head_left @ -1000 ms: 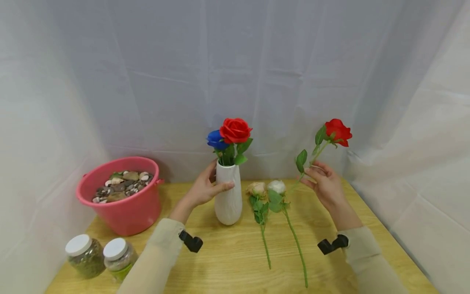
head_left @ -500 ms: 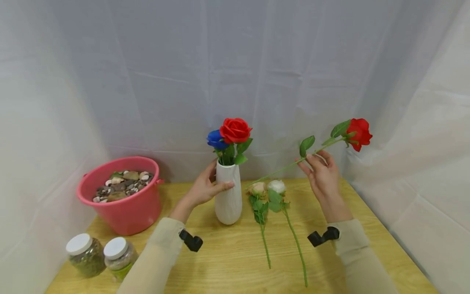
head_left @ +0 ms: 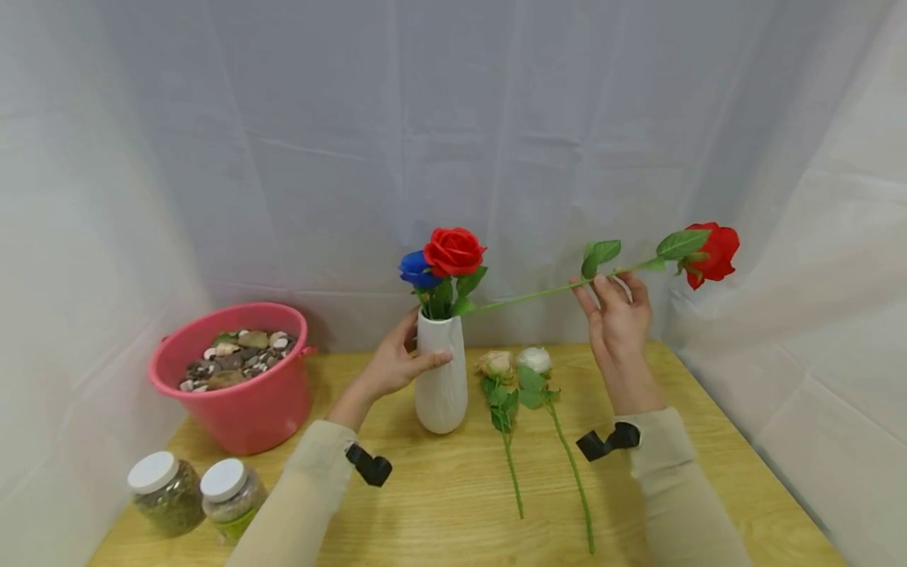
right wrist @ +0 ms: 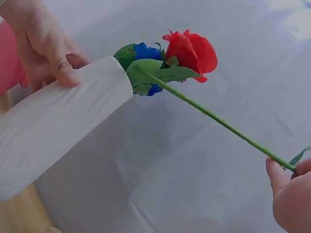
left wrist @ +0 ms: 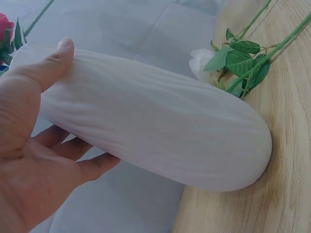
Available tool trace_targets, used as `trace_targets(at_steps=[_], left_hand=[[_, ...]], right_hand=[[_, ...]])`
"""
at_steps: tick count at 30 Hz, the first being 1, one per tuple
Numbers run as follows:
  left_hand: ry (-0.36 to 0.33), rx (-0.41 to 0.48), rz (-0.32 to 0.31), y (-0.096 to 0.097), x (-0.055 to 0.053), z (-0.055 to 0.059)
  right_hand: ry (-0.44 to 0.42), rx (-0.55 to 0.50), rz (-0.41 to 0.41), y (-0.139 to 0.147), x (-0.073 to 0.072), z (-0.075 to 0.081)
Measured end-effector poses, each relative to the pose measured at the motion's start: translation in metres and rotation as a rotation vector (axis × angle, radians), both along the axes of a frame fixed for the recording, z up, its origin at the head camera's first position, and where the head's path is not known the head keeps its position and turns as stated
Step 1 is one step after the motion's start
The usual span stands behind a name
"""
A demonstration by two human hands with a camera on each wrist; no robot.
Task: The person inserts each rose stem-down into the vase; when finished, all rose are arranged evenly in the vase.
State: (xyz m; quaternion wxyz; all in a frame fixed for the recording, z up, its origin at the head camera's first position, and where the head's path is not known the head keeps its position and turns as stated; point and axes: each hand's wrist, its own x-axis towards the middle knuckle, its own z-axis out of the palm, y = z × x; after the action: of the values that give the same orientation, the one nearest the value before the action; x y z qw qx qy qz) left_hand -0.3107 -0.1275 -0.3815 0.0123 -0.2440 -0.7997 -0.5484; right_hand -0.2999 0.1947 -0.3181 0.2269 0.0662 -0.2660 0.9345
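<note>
With thumb in front and fingers behind, my left hand [head_left: 393, 362] grips the upper part of a white ridged vase [head_left: 441, 386] standing upright on the table. In the vase are a red rose [head_left: 455, 252] and a blue rose [head_left: 418, 269]. My right hand [head_left: 620, 319] pinches the green stem of a second red rose [head_left: 714, 256], its bloom pointing right. That stem [right wrist: 218, 119] runs leftward, and its end meets the leaves by the vase's mouth; whether it touches them I cannot tell. A cream rose [head_left: 496, 364] and a white rose [head_left: 534, 361] lie right of the vase.
A pink bucket [head_left: 241, 413] of stones stands at the left of the wooden table [head_left: 425, 512]. Two jars with white lids, a darker one [head_left: 166, 496] and one with a green label [head_left: 232, 500], stand in front of it. Pale cloth hangs behind and at both sides.
My right hand has moved a little left and up. The held rose has tilted from steep to nearly level, its bloom swinging right and its stem end reaching the vase's mouth. My left hand stays put.
</note>
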Motion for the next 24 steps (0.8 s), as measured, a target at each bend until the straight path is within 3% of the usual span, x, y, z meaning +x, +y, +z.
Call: trace_targets(at_steps=[3,11,20,24], left_hand=[[-0.001,0.003,-0.004,0.000,0.001,0.001],[-0.017,0.011,-0.001,0.001,0.002,0.002],[-0.022,0.001,0.007,0.000,0.002,0.001],[-0.026,-0.003,0.012,0.000,0.001,0.001]], right_hand=[[0.034,0.018,-0.027,-0.006,0.000,0.003],[0.105,0.182,-0.090,-0.024,0.001,0.010],[0.213,0.330,-0.014,-0.044,0.003,0.015],[0.215,0.372,0.007,-0.052,0.003,0.020]])
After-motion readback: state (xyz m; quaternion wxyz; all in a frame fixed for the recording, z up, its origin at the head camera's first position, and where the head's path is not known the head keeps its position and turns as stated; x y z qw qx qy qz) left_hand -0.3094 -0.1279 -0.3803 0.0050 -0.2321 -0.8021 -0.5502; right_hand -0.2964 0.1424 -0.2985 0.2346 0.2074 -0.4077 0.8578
